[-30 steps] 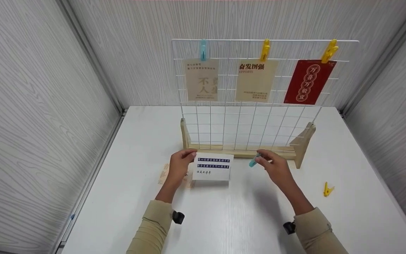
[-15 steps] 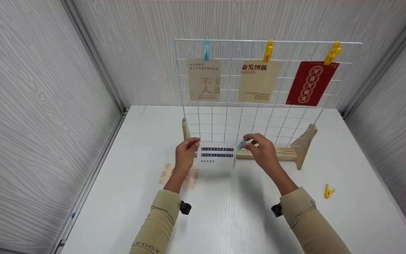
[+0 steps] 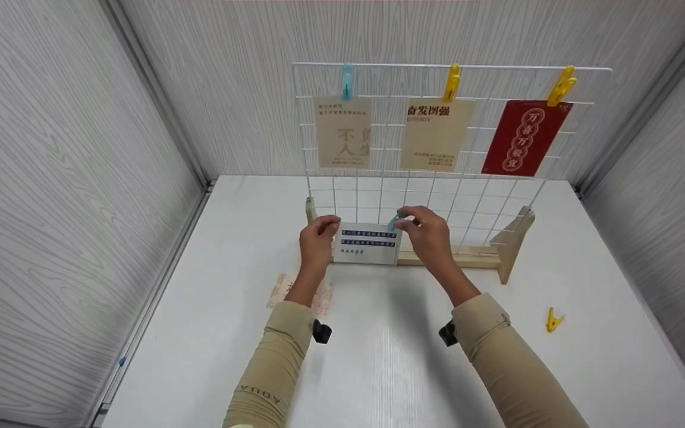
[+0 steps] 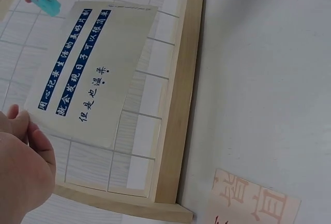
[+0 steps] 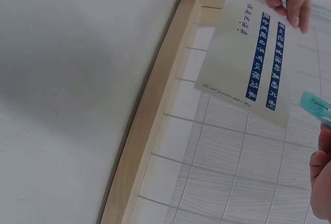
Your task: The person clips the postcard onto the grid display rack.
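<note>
A white card [image 3: 368, 246] with two dark-blue bands of writing is held upright in front of the lower part of a white wire grid [image 3: 473, 205]. My left hand [image 3: 317, 241] pinches its upper left corner between thumb and fingers. Near the card's upper right corner, my right hand [image 3: 429, 235] pinches a light-blue clothespin [image 3: 393, 223]. In the right wrist view the clothespin [image 5: 315, 105] sits just off the card's edge [image 5: 248, 58]. From the left wrist view, the card [image 4: 93, 69] lies close over the grid wires.
Higher on the grid hang a beige card [image 3: 343, 134], another beige card [image 3: 436, 137] and a red card [image 3: 525, 139], each clipped. A wooden base [image 3: 479, 260] supports the grid. A yellow clothespin [image 3: 553, 320] lies at right on the table; a pink-printed card [image 3: 323, 300] lies at left.
Both hands have moved forward and up toward the grid, bringing the white card with them. The right hand has come left, carrying the clothespin to the card's upper right corner.
</note>
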A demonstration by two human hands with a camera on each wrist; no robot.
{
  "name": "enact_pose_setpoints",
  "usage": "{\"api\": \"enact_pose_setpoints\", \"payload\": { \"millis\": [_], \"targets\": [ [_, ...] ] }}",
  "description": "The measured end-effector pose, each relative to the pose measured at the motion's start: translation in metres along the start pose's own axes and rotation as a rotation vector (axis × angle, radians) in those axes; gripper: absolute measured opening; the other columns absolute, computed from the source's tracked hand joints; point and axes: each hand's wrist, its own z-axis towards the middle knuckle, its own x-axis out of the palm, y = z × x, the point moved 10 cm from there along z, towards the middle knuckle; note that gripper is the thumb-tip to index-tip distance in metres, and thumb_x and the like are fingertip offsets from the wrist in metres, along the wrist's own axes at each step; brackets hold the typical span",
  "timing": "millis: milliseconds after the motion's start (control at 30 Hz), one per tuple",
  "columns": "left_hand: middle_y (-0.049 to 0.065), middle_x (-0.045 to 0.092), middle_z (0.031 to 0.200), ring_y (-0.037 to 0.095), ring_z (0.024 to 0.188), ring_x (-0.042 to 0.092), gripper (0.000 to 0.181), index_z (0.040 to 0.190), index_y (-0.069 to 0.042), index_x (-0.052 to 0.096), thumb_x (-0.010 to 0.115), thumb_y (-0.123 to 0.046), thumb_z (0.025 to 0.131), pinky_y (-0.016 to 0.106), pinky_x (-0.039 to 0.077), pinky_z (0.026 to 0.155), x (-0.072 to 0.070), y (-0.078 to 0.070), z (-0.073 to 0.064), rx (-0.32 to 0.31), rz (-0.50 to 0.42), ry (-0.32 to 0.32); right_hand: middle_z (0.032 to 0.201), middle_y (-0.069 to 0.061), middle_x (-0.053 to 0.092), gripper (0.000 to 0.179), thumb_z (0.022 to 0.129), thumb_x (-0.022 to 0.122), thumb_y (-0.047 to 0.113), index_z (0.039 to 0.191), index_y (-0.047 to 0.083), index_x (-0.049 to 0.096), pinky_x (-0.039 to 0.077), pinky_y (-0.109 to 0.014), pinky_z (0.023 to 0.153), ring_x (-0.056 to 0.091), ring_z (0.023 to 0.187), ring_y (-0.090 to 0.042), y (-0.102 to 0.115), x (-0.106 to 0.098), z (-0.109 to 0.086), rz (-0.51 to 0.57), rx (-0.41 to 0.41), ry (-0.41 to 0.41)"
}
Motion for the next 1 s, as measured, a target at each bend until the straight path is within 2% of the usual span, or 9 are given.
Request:
{"api": "enact_pose_setpoints", "payload": {
  "millis": [233,533,667,833,1000],
  "targets": [
    [0.007,0.069,0.104,0.017,0.091,0.063,0.015,0.111,-0.005,0.071,0.061,-0.009,0.101,0.028,0.055,0.082,0.003,-0.005,0.007,0.018,-0.018,0.003,0.099,-0.007,0.076,0.015,0.088,0.078,0.012,0.101,0.006,0.076,0.054,-0.036,0.074,0.066,0.082,-0.021,0.001,0.009,0.009,0.005,0.023,-0.032],
    [0.014,0.07,0.108,0.02,0.094,0.065,0.016,0.112,-0.002,0.071,0.059,-0.006,0.101,0.029,0.054,0.083,0.006,-0.01,0.013,0.05,-0.012,-0.03,0.101,-0.005,0.075,0.019,0.089,0.077,0.015,0.106,0.007,0.076,0.051,-0.032,0.067,0.063,0.078,-0.019,0.004,0.025,0.02,0.014,0.02,-0.049],
    [0.018,0.07,0.11,0.019,0.094,0.064,0.016,0.11,-0.003,0.071,0.059,-0.006,0.101,0.029,0.053,0.082,0.006,-0.008,0.017,0.046,-0.018,-0.06,0.104,-0.004,0.076,0.019,0.089,0.077,0.016,0.106,0.008,0.077,0.053,-0.034,0.07,0.066,0.082,-0.019,0.007,0.031,0.025,-0.015,0.003,-0.057],
    [0.013,0.071,0.107,0.017,0.093,0.064,0.015,0.109,-0.004,0.072,0.06,-0.005,0.1,0.027,0.052,0.081,0.003,-0.01,0.02,0.054,-0.022,-0.109,0.104,-0.006,0.076,0.019,0.087,0.078,0.015,0.104,0.007,0.077,0.057,-0.038,0.075,0.071,0.09,-0.021,0.011,0.035,0.027,-0.038,-0.043,-0.094],
    [0.01,0.072,0.105,0.018,0.095,0.064,0.014,0.107,-0.004,0.073,0.061,-0.005,0.1,0.027,0.052,0.081,0.003,-0.012,0.022,0.067,-0.02,-0.144,0.101,-0.008,0.077,0.017,0.087,0.078,0.012,0.102,0.005,0.078,0.059,-0.038,0.077,0.072,0.095,-0.022,0.011,0.036,0.027,-0.017,-0.069,-0.144]
  ]
}}
